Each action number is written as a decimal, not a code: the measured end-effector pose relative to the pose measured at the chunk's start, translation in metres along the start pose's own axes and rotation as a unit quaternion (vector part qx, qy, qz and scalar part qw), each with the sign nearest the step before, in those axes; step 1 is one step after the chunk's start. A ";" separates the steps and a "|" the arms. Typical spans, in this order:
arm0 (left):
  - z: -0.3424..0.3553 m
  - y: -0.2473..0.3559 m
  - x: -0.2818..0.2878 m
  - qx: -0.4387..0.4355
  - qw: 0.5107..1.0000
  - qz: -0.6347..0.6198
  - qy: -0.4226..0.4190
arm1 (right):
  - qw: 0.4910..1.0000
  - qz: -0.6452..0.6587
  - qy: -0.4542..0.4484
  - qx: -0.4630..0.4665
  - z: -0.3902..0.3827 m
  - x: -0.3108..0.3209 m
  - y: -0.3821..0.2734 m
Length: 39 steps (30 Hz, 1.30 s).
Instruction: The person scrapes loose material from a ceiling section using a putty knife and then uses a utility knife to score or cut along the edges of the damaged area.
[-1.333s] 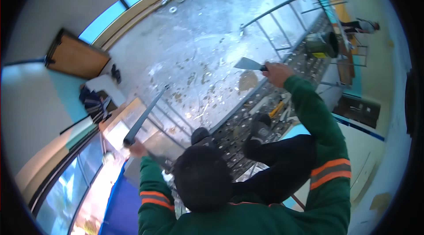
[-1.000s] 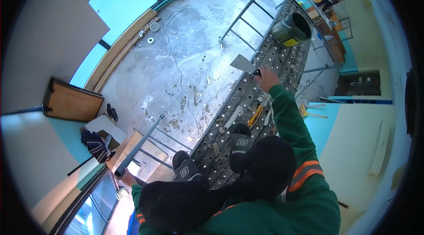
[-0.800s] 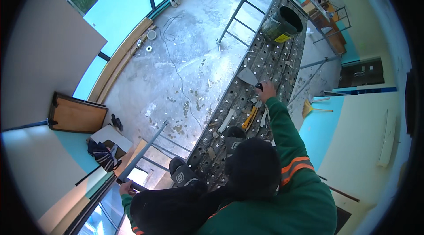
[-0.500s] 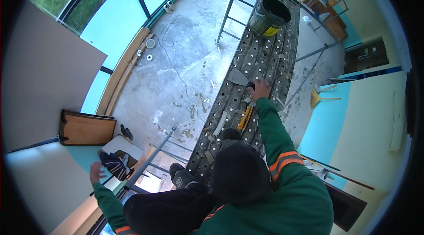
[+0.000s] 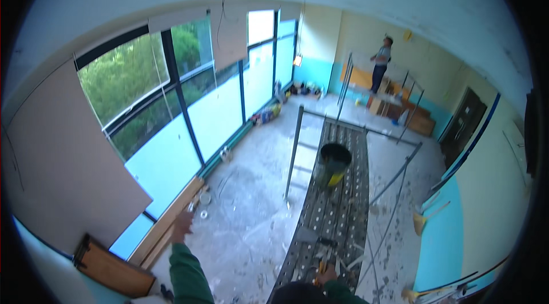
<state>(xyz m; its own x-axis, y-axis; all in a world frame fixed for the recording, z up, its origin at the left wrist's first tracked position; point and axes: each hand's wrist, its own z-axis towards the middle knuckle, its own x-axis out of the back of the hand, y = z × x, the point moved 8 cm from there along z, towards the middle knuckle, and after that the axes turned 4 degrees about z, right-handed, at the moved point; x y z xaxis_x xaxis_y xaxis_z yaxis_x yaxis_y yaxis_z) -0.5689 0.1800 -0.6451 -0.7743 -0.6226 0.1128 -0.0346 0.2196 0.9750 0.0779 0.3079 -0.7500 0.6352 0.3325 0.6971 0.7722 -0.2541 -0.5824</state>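
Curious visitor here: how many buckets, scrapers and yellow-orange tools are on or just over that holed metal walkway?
Bucket: 1
Scraper: 1
Yellow-orange tool: 1, at the right hand
Total: 3, leaving out the loose scraps, too blurred to count.

Both sleeves are long and dark green, matte cloth, plain on the stretch in view. Left sleeve (image 5: 190, 276) shows the most: roughly tubular, soft creases, ends at the wrist, colour even down to the lower edge. Left grip (image 5: 182, 227) is a bare human hand, five-finger type, smeared by motion blur, so no finer detail readable. Right sleeve (image 5: 342, 293) shows only as a short piece at the bottom, same green, cut off by the frame. Right grip (image 5: 327, 275) is also a bare hand, small and soft in focus. Between sleeves: black rounded shape (image 5: 298, 294), dark fabric look, cropped; can't tell which body part.
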 end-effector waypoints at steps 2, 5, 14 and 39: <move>-0.012 0.002 -0.062 0.166 0.973 0.155 -0.029 | 0.999 0.006 0.016 -0.049 0.005 0.000 0.022; -0.041 -0.023 -0.057 0.250 0.932 0.246 -0.091 | 0.962 -0.132 0.041 0.237 -0.018 0.011 -0.027; 0.011 -0.039 0.037 0.005 0.948 0.297 0.111 | 0.960 0.131 0.141 0.202 0.009 0.081 -0.128; -0.365 0.534 -0.230 -0.755 0.615 -0.177 -0.144 | 0.338 0.128 0.373 0.855 -0.471 0.402 -0.570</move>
<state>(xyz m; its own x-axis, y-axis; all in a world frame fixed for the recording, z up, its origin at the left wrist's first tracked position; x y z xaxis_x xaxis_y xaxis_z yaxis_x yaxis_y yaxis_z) -0.1788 0.1668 -0.0809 -0.9743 -0.2248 0.0159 0.2251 -0.9741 0.0203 -0.0993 0.1585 0.0588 0.9972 0.0156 0.0728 -0.0428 0.9202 0.3890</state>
